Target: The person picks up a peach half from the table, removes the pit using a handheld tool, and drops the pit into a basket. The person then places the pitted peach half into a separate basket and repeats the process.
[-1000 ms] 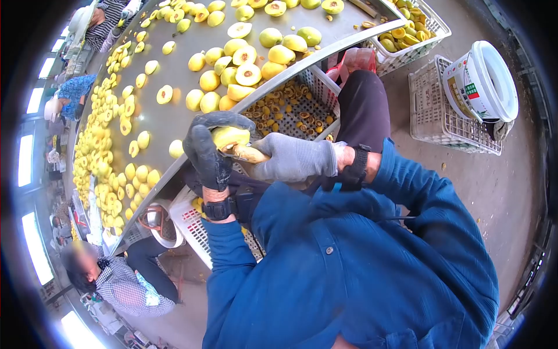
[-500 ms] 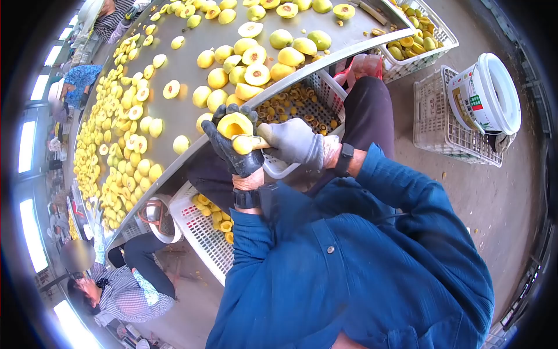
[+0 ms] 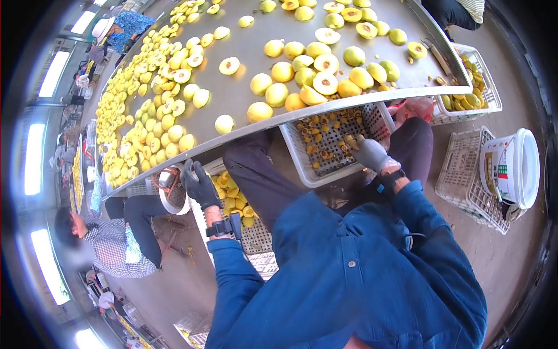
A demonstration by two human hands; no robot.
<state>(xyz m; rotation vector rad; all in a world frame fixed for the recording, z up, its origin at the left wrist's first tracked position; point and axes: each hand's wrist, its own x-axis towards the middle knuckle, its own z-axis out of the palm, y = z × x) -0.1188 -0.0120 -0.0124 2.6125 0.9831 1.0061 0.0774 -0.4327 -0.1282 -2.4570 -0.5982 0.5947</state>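
Observation:
My left hand (image 3: 199,185), in a black glove, is over the edge of a white crate (image 3: 267,260) of yellow fruit halves (image 3: 232,200). Its fingers are apart and no fruit shows in it. My right hand (image 3: 371,153), in a grey glove with stained fingertips, is closed above a second white crate (image 3: 308,176) that holds small scooped-out pieces (image 3: 326,156). What its fingers grip is too small to make out. Beyond both hands, whole and halved yellow fruits (image 3: 276,94) lie on the metal table (image 3: 232,96).
The table's raised rim (image 3: 256,125) runs above both crates. At the right stand a crate of fruit pieces (image 3: 488,109) and a white bucket (image 3: 526,168) on an empty crate (image 3: 459,157). A seated co-worker (image 3: 119,247) is at the left, near another bucket (image 3: 172,203).
My hands have separated. The left has moved down and left, letting go of the hollowed fruit half; the right has moved right over the crate of small pieces. The view has shifted.

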